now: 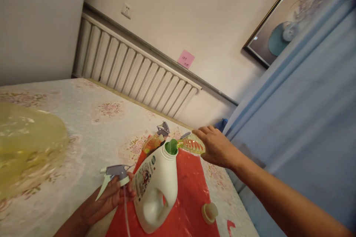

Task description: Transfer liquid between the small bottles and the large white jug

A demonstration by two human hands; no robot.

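While hands (112, 197) (218, 146) hold sprayer (116, 171) and bottle (196, 144) (tipped), the jug (162, 170) stands uncapped.

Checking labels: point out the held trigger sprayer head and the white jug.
Held trigger sprayer head (118, 171), head camera view: its grey body.
White jug (160, 175), head camera view: body above handle opening.

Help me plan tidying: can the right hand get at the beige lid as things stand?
Probably not yet: the right hand is busy holding the clear bottle at the mouth of the jug, though nothing visible blocks the way to the beige lid.
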